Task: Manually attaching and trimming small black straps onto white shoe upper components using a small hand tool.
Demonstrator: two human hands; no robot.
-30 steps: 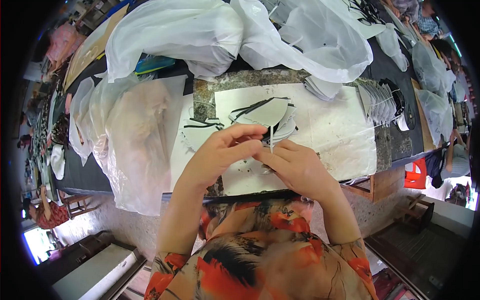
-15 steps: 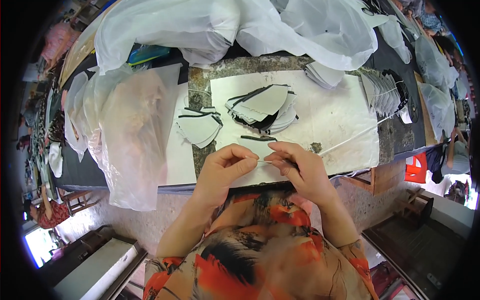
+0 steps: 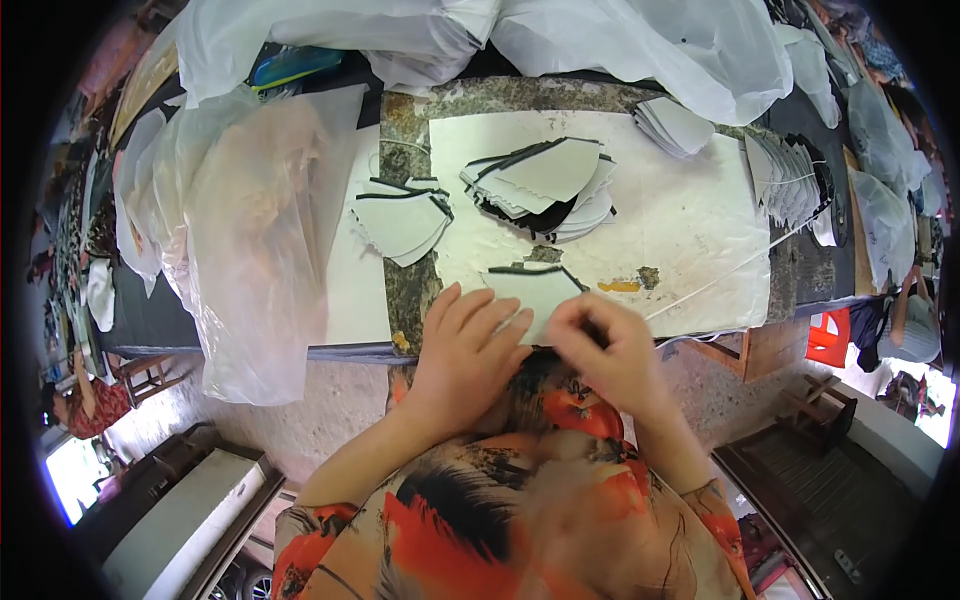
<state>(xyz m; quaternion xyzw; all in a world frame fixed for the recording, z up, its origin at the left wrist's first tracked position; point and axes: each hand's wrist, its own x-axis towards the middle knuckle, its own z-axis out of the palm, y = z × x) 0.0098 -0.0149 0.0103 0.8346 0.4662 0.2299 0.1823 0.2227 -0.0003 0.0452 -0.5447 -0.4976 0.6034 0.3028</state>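
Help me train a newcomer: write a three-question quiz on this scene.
1. Which has its fingers curled in: the left hand or the right hand?
2. True or false: the single black-edged white panel lies nearer the person than the central pile of black-edged panels.
3. Fill in: the pinkish-filled translucent plastic bag lies to the ____ of that central pile.

Key: 1. the right hand; 2. true; 3. left.

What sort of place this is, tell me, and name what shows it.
Probably a sewing or assembly workshop: stacked white pieces with black edging lie on the worktable, with a bundle of pale pieces farther right and large translucent plastic bags about them.
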